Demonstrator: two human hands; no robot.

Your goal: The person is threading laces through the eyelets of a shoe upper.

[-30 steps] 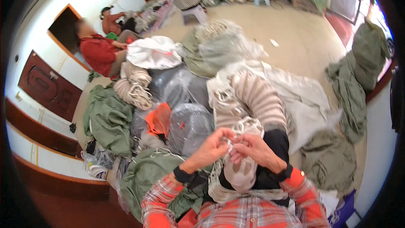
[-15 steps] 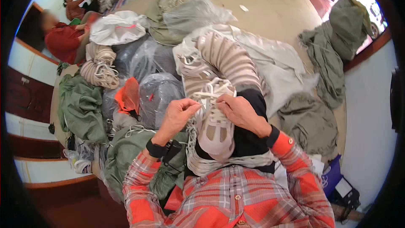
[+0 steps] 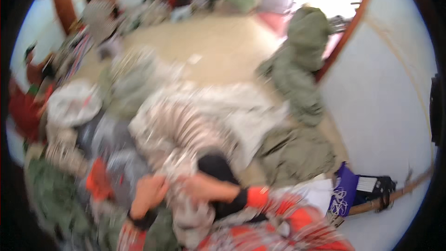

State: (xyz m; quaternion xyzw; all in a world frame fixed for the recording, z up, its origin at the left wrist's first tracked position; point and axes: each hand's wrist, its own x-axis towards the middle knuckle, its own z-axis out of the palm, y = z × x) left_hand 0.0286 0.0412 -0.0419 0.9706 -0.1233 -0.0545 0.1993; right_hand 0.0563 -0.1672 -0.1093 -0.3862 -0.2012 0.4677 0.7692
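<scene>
A beige sneaker (image 3: 186, 216) with pale laces rests on my lap, its toe toward me; the whole picture is smeared by motion. At the left side of its laces is my left hand (image 3: 147, 196), fingers closed together in a pinch on a shoelace. Across the laces from the right reaches my right hand (image 3: 204, 187), also closed, its fingertips at the lace; fine detail there is blurred. Just beyond the hands a curved row of nested beige sneakers (image 3: 179, 121) lies over a white sheet.
Grey plastic-wrapped bundles (image 3: 123, 172), an orange bag (image 3: 98, 180) and green sacks (image 3: 53, 193) lie left. On the right are an olive cloth (image 3: 297, 155), a purple bag (image 3: 344, 188) and a wall (image 3: 371, 83). A person in red (image 3: 25, 111) sits at far left; other people are farther back.
The view has swung right and up, showing more of the doorway, wall and people at the back. Hands and sneaker now appear lower left, with the hands still at the laces.
</scene>
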